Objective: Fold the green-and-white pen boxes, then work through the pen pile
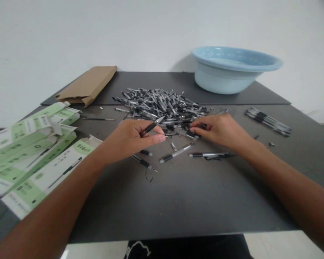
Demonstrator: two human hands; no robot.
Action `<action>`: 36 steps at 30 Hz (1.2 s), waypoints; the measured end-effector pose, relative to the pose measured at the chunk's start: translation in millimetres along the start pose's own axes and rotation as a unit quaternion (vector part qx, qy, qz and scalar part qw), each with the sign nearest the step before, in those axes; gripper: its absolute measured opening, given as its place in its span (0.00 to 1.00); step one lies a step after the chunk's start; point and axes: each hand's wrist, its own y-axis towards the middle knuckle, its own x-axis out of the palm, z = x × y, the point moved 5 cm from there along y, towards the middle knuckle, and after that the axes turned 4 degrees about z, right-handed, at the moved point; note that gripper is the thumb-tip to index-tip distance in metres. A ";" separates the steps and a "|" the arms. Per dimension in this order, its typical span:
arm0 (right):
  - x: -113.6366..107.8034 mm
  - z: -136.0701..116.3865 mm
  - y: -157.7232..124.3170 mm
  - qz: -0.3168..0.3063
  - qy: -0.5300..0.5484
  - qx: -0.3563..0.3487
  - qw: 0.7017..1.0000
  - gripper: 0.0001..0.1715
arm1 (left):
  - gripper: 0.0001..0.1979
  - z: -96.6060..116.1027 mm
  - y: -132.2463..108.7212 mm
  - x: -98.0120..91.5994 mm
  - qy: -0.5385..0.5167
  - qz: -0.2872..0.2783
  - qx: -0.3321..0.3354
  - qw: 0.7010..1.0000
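While left hand [132, 137] grips pen [152, 126], right hand [221, 128] meets pile [162, 102]

The pen slants upward, near the pile's front on the worktop [178, 201]. The right hand curls at the pile's edge; whether it grips anything, I cannot tell.

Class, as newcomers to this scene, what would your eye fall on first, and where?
First, the heap of pens in the middle of the dark table; before it the left hand holds a pen, and the right hand is at its near edge. Then the pale blue basin, back right, and the green-and-white boxes, at the left.
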 end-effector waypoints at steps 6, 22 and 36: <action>2.4 0.0 -1.5 -0.007 0.006 -0.020 1.000 0.12 | 0.13 -5.8 7.5 -0.4 0.133 -0.030 0.028 0.990; -9.7 5.1 -9.3 0.020 0.030 -0.013 0.999 0.14 | 0.17 -30.1 13.3 -2.1 0.255 -0.113 -0.003 0.960; -11.2 -8.4 -15.3 -0.017 0.159 -0.035 0.987 0.17 | 0.18 -29.2 14.0 -3.6 0.222 -0.109 -0.001 0.969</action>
